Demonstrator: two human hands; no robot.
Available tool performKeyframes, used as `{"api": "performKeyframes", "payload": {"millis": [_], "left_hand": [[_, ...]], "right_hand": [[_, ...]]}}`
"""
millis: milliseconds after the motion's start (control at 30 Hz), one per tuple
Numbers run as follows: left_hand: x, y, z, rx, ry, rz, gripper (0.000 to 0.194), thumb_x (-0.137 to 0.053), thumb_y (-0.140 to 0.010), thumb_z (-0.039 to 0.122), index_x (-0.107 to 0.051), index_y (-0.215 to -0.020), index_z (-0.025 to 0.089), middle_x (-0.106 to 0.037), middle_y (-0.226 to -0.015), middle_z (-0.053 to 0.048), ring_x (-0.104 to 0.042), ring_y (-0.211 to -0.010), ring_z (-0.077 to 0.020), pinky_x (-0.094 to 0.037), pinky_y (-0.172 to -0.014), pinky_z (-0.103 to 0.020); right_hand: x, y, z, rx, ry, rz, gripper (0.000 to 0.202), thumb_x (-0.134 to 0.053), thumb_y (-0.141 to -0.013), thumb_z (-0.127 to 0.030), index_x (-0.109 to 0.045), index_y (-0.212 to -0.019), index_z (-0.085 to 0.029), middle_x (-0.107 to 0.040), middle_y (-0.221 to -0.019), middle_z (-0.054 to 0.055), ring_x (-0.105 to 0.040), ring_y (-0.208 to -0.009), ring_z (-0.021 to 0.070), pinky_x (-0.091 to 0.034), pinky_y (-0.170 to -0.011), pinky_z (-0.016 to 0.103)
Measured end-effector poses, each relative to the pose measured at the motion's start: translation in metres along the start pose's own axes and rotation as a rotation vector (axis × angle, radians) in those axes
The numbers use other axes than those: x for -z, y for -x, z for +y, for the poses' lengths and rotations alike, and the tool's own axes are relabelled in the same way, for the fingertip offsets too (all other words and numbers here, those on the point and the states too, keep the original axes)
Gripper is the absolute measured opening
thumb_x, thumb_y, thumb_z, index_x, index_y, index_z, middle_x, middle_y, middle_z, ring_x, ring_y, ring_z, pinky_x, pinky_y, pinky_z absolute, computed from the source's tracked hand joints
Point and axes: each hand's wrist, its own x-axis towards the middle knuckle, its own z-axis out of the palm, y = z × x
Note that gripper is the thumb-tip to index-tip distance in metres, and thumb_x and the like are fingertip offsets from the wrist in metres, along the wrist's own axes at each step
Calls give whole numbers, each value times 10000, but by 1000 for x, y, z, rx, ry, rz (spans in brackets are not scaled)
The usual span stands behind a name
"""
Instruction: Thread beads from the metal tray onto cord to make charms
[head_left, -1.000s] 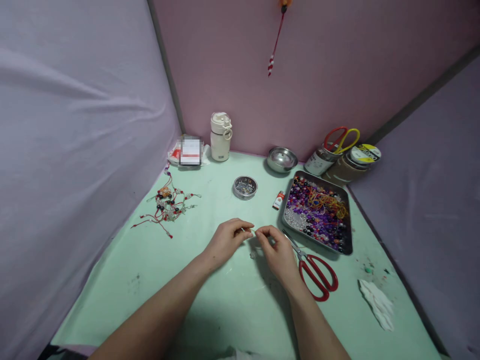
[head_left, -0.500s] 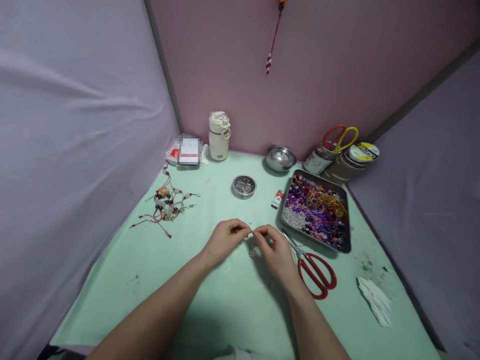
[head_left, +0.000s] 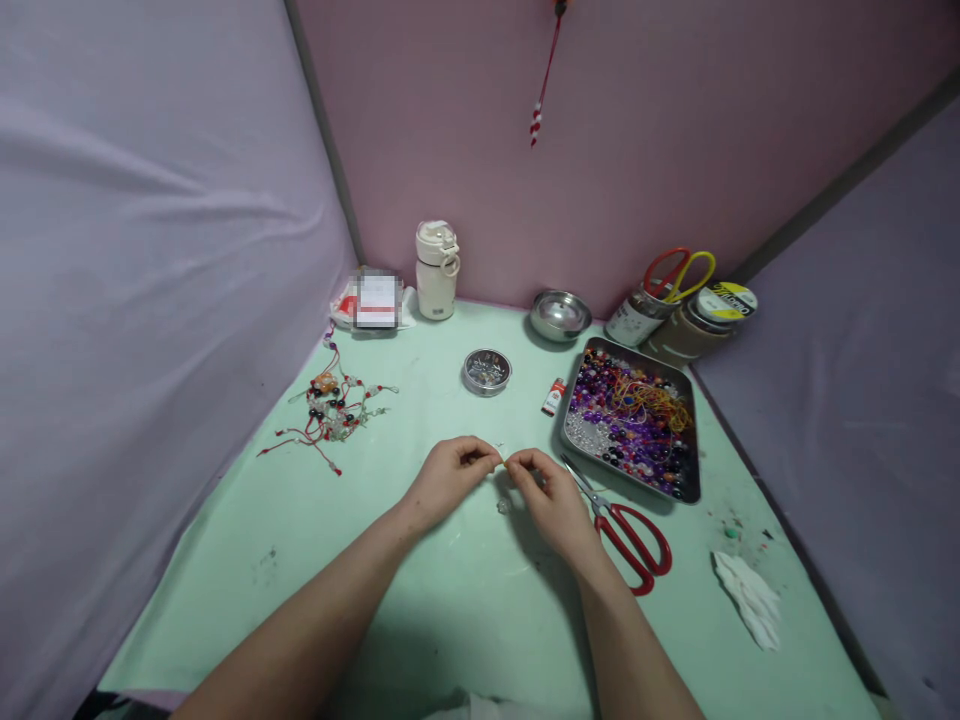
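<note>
My left hand (head_left: pixel 456 473) and my right hand (head_left: pixel 546 492) meet fingertip to fingertip above the middle of the table. Both are closed in a pinch; a tiny yellowish bit shows where they meet, too small to name. Just below the fingertips lies a small clear bead-like piece (head_left: pixel 503 507). Red-handled scissors (head_left: pixel 634 540) rest beside my right hand, blades slightly apart and pointing away. A metal tray (head_left: pixel 697 470) of mixed beads and yellow cord (head_left: pixel 649 398) sits beyond the scissors. Farther off, in front of my hands, is a round clear-lidded tin (head_left: pixel 487 371) of small parts.
Finished-looking beaded strings (head_left: pixel 330 408) lie at the left. Along the back stand a cream bottle (head_left: pixel 436 270), a steel bowl (head_left: pixel 560 316), a can with scissors (head_left: pixel 637 316) and a lidded jar (head_left: pixel 697 325). A lighter (head_left: pixel 553 397) is near the tray; white cloth (head_left: pixel 748 600) lies right.
My hands keep nearly the same pinch. The small clear piece below my fingertips shows a little more plainly. The whole view has shifted very slightly.
</note>
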Motion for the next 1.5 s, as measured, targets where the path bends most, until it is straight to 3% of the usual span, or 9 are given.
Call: {"api": "performKeyframes", "payload": {"millis": [467, 833, 933, 1100, 1300, 1500], "left_hand": [[1, 0, 1, -18, -29, -15, 215, -570, -736, 332, -680, -789, 156, -689, -793, -46, -602, -766, -165, -463, -728, -281], [4, 0, -3, -10, -31, -119, 202, -583, -717, 313, -692, -767, 151, -686, -761, -44, -576, -716, -149, -441, -686, -269], [4, 0, -2, 30, 23, -119, 208, -596, -712, 320, -690, -766, 142, -673, -737, -40, -559, -684, -133, -428, -665, -259], [5, -2, -1, 99, 148, -22, 195, -643, -678, 326, -684, -722, 141, -646, -683, -19, -526, -627, -106, -404, -637, -246], [2, -2, -2, 142, 261, -4, 202, -685, -643, 328, -676, -702, 134, -598, -625, -3, -469, -574, -84, -357, -582, -230], [1, -2, -1, 276, 494, -9, 281, -747, -588, 353, -659, -699, 110, -535, -586, 9, -393, -510, -47, -254, -494, -209]], "right_hand": [[-2, 1, 4, 17, -10, -2, 201, -474, -840, -329, -596, -813, -172, -630, -768, 37, -550, -703, 152, -433, -636, 259], [-3, 0, 3, 111, 206, 79, 119, -461, -852, -257, -549, -796, -201, -606, -818, 29, -541, -815, 172, -383, -697, 281], [-4, 0, 3, 108, 211, 83, 118, -463, -858, -267, -553, -820, -201, -601, -838, 32, -535, -827, 176, -378, -704, 288], [-3, 1, 1, 167, 190, 203, 112, -494, -863, -286, -555, -909, -204, -588, -924, 44, -530, -885, 181, -374, -785, 313], [-6, 3, -3, 221, 305, 112, 93, -525, -866, -285, -584, -844, -216, -604, -894, 26, -518, -899, 183, -332, -808, 329], [-10, 6, -3, 243, 397, 111, 109, -481, -898, -241, -566, -837, -212, -611, -876, 14, -509, -877, 172, -297, -807, 334]]}}
